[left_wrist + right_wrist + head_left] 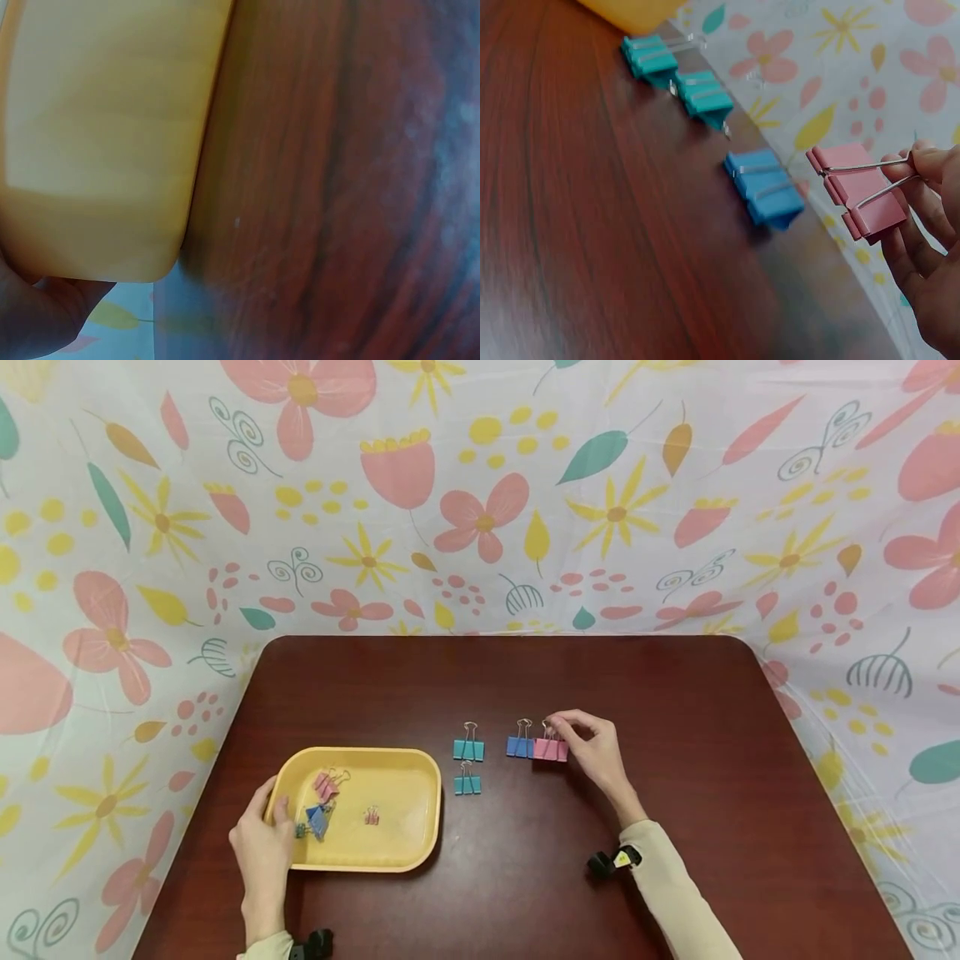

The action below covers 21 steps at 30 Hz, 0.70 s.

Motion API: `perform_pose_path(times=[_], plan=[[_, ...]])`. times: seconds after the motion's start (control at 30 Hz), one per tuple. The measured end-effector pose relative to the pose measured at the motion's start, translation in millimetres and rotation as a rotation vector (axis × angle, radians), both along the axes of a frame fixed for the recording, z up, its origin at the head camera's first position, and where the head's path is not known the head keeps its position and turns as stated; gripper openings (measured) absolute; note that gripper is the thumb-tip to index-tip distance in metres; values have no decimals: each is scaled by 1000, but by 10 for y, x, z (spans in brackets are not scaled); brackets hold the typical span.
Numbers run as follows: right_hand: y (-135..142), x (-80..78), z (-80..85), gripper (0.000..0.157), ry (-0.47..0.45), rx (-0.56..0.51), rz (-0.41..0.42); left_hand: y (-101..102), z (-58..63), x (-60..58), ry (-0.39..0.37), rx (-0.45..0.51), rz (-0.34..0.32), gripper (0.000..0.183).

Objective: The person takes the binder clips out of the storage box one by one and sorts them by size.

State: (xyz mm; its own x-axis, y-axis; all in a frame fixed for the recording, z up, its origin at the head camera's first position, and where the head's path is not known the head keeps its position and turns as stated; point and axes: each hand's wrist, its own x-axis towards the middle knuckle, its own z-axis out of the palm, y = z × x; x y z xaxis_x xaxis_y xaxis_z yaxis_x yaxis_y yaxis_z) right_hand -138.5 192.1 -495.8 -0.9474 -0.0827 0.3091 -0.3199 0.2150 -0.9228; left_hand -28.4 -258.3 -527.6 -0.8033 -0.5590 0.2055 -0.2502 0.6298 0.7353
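My right hand (597,755) pinches a pink binder clip (551,750) by its wire handles. In the right wrist view this clip (859,191) appears lifted, with thumb and fingers at the wires. A blue binder clip (519,747) is just left of it on the table. Two teal binder clips, one (468,750) behind the other (467,785), lie farther left. My left hand (262,843) grips the left end of a yellow tray (405,858), thumb over the rim. Inside lie a pink clip (326,787), a blue clip (318,822), a small teal clip (301,831) and a tiny pink clip (372,816).
The dark brown table (675,710) has rounded far corners. Behind it hangs a flower-patterned cloth (480,460), which also comes down along both sides. Black wrist cameras are strapped at both sleeves (675,885).
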Motion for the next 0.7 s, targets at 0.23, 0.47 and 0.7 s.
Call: perform_pose_path(times=[0.23, 0.47, 0.7], plan=[[206, -50, -136, 15, -41, 3, -19, -1, 6, -18, -1, 6, 6, 34], [396, -146, -428, 16, -45, -14, -33, -8, -2, -23, -2, 4, 4, 34], [536, -214, -697, 18, -74, -19, -54, -17, -15, -15, -2, 6, 1, 34]])
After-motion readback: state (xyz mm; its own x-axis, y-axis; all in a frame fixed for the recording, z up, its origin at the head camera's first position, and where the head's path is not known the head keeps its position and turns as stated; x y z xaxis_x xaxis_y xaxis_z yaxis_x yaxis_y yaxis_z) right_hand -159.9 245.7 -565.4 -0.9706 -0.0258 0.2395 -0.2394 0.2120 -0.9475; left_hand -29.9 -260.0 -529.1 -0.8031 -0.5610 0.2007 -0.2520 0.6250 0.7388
